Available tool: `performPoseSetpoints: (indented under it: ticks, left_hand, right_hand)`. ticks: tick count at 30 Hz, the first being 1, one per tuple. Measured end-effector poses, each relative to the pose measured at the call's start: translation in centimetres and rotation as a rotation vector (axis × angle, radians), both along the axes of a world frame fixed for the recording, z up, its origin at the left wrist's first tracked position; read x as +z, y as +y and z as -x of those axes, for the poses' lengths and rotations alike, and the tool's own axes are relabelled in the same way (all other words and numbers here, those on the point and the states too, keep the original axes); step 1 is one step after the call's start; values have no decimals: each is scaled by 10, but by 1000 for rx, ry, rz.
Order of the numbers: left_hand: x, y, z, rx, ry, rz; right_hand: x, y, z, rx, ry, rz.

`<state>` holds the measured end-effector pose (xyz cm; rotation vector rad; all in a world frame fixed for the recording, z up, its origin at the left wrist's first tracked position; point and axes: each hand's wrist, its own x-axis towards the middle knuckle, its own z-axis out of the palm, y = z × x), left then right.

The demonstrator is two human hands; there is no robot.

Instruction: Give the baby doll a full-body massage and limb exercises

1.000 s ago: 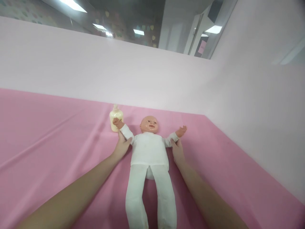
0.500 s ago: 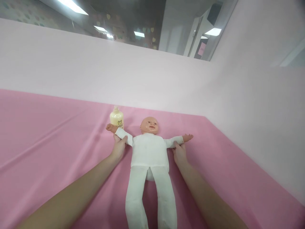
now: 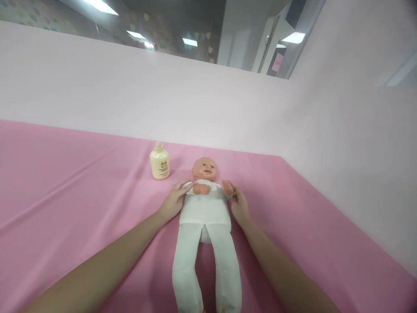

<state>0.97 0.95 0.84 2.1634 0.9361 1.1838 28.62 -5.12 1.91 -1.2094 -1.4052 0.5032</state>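
A baby doll [image 3: 205, 208] with a white cloth body lies on its back, head toward the wall, legs toward me. My left hand [image 3: 174, 200] is closed around the doll's arm on the left, and that arm is folded in over the chest. On the other side my right hand [image 3: 239, 204] grips the doll's other arm, which is bent up so its small hand sits near the shoulder. Parts of both cloth sleeves are hidden behind my fingers. Just beyond my left hand stands a pale yellow pump bottle [image 3: 160, 163], upright.
Pink cloth [image 3: 81, 182] with some creases covers the surface under the doll. A white wall [image 3: 146, 95] runs along the back and another [image 3: 358, 130] along the right. Above the back wall is a glass pane [image 3: 182, 26] with lights showing in it.
Both doll arms have moved from stretched out sideways to folded inward at the chest, carried by my hands. The bottle now shows fully, no longer partly covered by the doll's hand.
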Motion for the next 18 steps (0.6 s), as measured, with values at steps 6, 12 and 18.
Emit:
performPoseSetpoints:
  ticks: [6, 12, 18]
  left_hand:
    - [-3, 1, 0, 3, 17, -24]
    - [7, -5, -1, 24, -23, 20]
    - [2, 0, -2, 115, -298, 177]
  right_hand:
    - [-11, 2, -1, 28, -140, 23]
    - [-6, 1, 1, 40, -135, 26]
    - [5, -2, 6, 16, 90, 82]
